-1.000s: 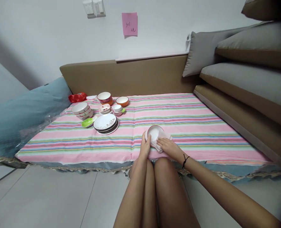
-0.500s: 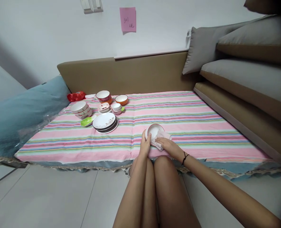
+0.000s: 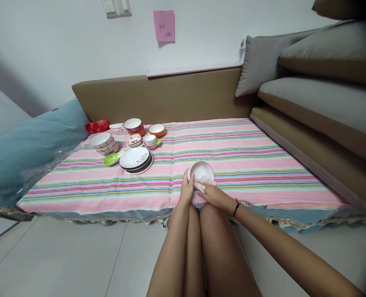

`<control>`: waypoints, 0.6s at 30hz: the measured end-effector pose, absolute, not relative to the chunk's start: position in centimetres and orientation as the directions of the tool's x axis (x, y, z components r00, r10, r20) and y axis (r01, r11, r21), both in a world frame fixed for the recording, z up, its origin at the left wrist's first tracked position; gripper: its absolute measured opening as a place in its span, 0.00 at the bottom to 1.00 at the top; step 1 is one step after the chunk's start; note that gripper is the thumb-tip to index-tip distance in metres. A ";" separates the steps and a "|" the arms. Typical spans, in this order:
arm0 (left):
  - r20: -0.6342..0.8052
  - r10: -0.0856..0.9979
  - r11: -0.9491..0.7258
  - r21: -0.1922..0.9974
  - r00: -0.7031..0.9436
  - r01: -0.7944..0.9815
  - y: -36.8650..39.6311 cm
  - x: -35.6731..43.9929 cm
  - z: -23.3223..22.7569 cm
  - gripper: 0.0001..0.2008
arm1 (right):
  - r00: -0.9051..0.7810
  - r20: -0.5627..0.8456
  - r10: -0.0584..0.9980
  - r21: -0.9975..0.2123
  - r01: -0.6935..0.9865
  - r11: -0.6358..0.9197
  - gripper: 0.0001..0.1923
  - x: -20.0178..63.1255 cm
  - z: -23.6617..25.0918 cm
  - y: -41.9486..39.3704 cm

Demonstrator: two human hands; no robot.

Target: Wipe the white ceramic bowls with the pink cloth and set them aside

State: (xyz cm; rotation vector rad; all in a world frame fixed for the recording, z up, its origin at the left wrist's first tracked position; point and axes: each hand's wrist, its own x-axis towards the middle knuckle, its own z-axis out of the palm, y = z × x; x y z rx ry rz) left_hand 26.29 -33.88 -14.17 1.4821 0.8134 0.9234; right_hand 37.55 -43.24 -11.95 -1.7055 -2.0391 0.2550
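A white bowl with a red rim is tilted toward me above the striped cloth, just in front of my knees. My left hand grips its left edge, thumb over the rim. At the bowl's near edge my right hand is closed around a pale pink cloth, pressing it to the rim. The fingertips of the right hand are partly hidden by the cloth and bowl.
Left of the hands stand a stack of plates, a green leaf-shaped dish, stacked white bowls, an orange bowl and small dishes. Cushions are piled at the right. A blue pillow lies at far left.
My right hand has moved from over the inside of the bowl down to its near edge, bunching the cloth there. More of the white inside now shows. The left hand keeps its grip.
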 end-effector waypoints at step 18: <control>0.059 0.881 -0.094 0.994 0.469 0.053 -33.8 25.9 -13.2 0.26 | -0.135 -0.001 0.991 -0.325 0.937 0.127 0.24 38.4 -10.1 -43.9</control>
